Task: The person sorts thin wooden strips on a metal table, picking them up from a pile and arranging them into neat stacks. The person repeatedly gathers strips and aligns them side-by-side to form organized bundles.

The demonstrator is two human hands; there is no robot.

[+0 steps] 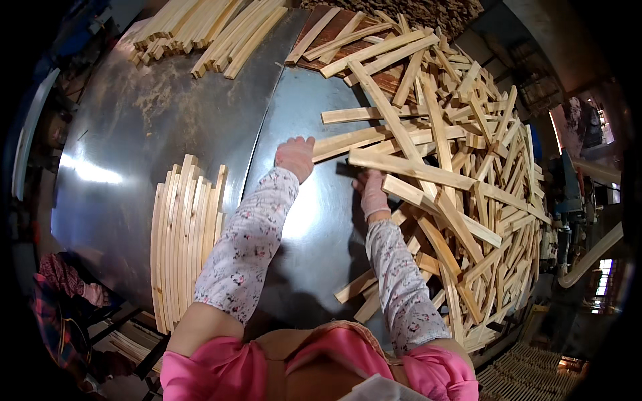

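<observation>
My left hand (294, 159), in a pale glove, is closed at the near end of a pale wooden strip (344, 142) that reaches out of the pile. To its right, my right hand (371, 192) has its fingers curled at the underside of another wooden strip (408, 167), which partly hides them. That strip slants across the top of the heap, and its near end hangs over the metal tabletop (304, 220). Just beside my right wrist lies a further wooden strip (414, 198). Patterned sleeves cover both my forearms.
A large tangled pile of wooden strips (495, 160) fills the right side. On the left stands a neat row of aligned strips (180, 234); more stacked strips (194, 30) lie at the far left. Another person's hand (95, 294) shows at the lower left edge.
</observation>
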